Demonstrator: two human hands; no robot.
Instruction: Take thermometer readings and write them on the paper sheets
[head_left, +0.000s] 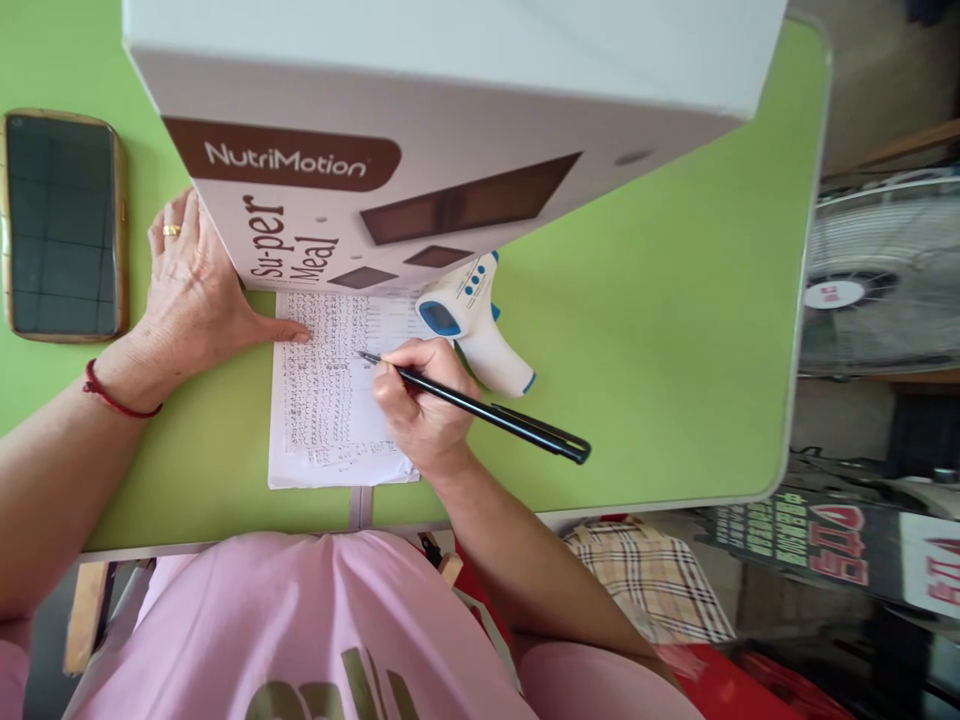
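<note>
My right hand [427, 405] is closed round a black pen [495, 410], its tip at the handwritten sheet of paper [375, 420]. Rows of small writing cover the paper's left side. My left hand [199, 280] lies open on the table beside the lower left edge of a large white box [480, 130] marked NutriMotion. Its thumb is stretched out onto the paper, and some fingertips are hidden by the box. A white and blue infrared thermometer [480, 330] lies just beyond my right hand, overlapping the paper's right edge. The box hides the paper's far end.
A phone with a dark screen [64, 225] lies left of my left hand on the green table [660, 330]. Past the table's right edge are a fan [877, 280], a checked cloth [652, 580] and a dark printed box [810, 535].
</note>
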